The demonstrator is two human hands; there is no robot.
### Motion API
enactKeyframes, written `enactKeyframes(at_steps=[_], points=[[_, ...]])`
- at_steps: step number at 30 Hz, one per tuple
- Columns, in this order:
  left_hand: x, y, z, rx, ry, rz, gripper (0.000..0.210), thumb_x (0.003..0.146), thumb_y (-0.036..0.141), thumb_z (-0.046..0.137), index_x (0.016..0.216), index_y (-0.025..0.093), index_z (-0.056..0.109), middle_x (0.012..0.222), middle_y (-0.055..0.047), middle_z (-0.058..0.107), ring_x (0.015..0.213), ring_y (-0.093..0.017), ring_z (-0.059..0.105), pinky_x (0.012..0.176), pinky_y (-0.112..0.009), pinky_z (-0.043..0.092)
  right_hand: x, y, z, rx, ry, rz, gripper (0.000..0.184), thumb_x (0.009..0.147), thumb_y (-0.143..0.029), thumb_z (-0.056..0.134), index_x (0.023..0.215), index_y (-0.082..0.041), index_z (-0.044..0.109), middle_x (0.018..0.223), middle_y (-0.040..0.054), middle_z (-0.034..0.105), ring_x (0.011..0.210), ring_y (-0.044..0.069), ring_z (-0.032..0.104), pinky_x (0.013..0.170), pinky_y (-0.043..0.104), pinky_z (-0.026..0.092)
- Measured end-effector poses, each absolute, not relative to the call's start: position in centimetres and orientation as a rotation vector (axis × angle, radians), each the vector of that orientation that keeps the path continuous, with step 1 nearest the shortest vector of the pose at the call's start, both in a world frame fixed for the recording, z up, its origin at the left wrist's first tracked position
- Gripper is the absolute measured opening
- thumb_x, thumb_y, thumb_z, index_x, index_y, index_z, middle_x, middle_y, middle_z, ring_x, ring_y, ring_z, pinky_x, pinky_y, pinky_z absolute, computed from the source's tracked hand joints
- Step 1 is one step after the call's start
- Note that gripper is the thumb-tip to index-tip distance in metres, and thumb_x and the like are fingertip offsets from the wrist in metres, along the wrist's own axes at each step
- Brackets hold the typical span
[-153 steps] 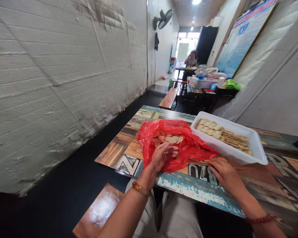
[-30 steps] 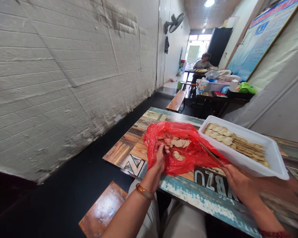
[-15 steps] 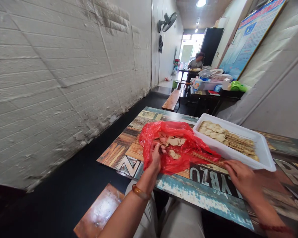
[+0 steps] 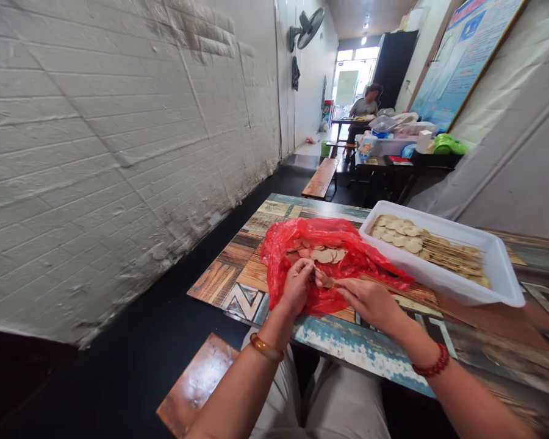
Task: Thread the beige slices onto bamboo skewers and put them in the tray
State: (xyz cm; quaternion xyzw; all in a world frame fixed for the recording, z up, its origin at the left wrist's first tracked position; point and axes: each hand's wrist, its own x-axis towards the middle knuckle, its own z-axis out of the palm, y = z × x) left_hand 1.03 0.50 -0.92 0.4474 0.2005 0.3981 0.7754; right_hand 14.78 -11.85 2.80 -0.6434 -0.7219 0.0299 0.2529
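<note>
Over the red plastic bag [image 4: 283, 235], my two hands are close together. My left hand [image 4: 297, 285] is closed in a pinch on a thin wooden skewer, most of which its fingers hide. My right hand [image 4: 370, 303] is closed at the fingertips on a thin round beige slice [image 4: 328, 282], right beside the left fingers. More flat beige slices [image 4: 324, 255] lie inside the open bag, behind my hands. Loose skewers [image 4: 407, 291] lie at the bag's right side, beyond my right hand.
A white plastic tray [image 4: 507, 274] on the patterned table [image 4: 229, 262] holds rows of skewered slices [image 4: 398, 233]. A wooden bench [image 4: 320, 178] stands beyond. Another person [image 4: 366, 108] sits at a far table. A stool [image 4: 199, 384] is at lower left.
My right hand has moved left from the skewers by the tray to meet my left hand over the bag. A slice now shows at its fingertips. The view has shifted slightly.
</note>
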Motion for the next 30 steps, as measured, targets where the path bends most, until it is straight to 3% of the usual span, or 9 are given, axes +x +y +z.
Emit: enactKeyframes(at_steps=[3, 9, 14, 23, 27, 30], points=[[1.1, 0.6, -1.1, 0.947, 0.446, 0.908, 0.027, 0.072, 0.04, 0.063, 0.073, 0.016, 0.05, 0.059, 0.001, 0.058, 0.044, -0.007, 0.05, 0.047, -0.02, 0.038, 14.1, -10.7, 1.8, -1.704, -1.819, 0.225, 0.028, 0.093, -0.028, 0.035, 0.099, -0.02, 0.061, 0.086, 0.0058, 0.07, 0.077, 0.018, 0.065, 0.07, 0.029, 0.047], [1.4, 0.8, -1.1, 0.933, 0.503, 0.968, 0.027, 0.071, 0.039, 0.064, 0.079, 0.016, 0.052, 0.061, 0.002, 0.057, 0.046, -0.007, 0.051, 0.049, -0.02, 0.038, 14.6, -8.1, 0.6, -1.716, -1.426, 0.327, 0.028, 0.09, -0.03, 0.034, 0.084, -0.018, 0.059, 0.056, -0.0022, 0.058, 0.052, 0.013, 0.056, 0.055, 0.024, 0.043], [1.3, 0.5, -0.9, 1.008, 0.568, 1.018, 0.029, 0.071, 0.041, 0.065, 0.08, 0.016, 0.053, 0.063, 0.002, 0.057, 0.047, -0.007, 0.051, 0.05, -0.02, 0.039, 16.3, -6.4, -1.5, -1.712, -1.407, 0.28, 0.027, 0.086, -0.03, 0.039, 0.082, -0.016, 0.061, 0.058, -0.0001, 0.06, 0.055, 0.015, 0.057, 0.057, 0.025, 0.043], [1.6, 2.3, 0.3, 1.322, 0.707, 1.06, 0.02, 0.075, 0.035, 0.06, 0.085, 0.017, 0.058, 0.069, -0.002, 0.062, 0.054, -0.01, 0.054, 0.055, -0.022, 0.041, 18.9, -6.6, -2.8, -1.632, -1.398, 0.202, 0.028, 0.086, -0.033, 0.042, 0.094, -0.019, 0.066, 0.091, 0.0082, 0.071, 0.083, 0.021, 0.065, 0.074, 0.033, 0.049], [2.0, 6.9, 2.5, 1.679, 0.767, 0.995, 0.008, 0.069, 0.02, 0.063, 0.076, 0.017, 0.064, 0.073, -0.004, 0.063, 0.066, -0.014, 0.056, 0.063, -0.024, 0.042, 19.5, -6.6, -2.0, -1.647, -1.384, 0.159, 0.027, 0.087, -0.032, 0.042, 0.093, -0.019, 0.065, 0.088, 0.0075, 0.071, 0.08, 0.021, 0.065, 0.074, 0.033, 0.049], [2.3, 10.6, 3.4, 1.905, 0.84, 1.039, 0.012, 0.066, 0.013, 0.062, 0.076, 0.019, 0.066, 0.079, -0.005, 0.065, 0.076, -0.018, 0.058, 0.075, -0.029, 0.043, 19.5, -6.4, -1.0, -1.649, -1.369, 0.138, 0.026, 0.088, -0.032, 0.039, 0.091, -0.019, 0.062, 0.084, 0.0067, 0.069, 0.077, 0.02, 0.064, 0.071, 0.032, 0.048]])
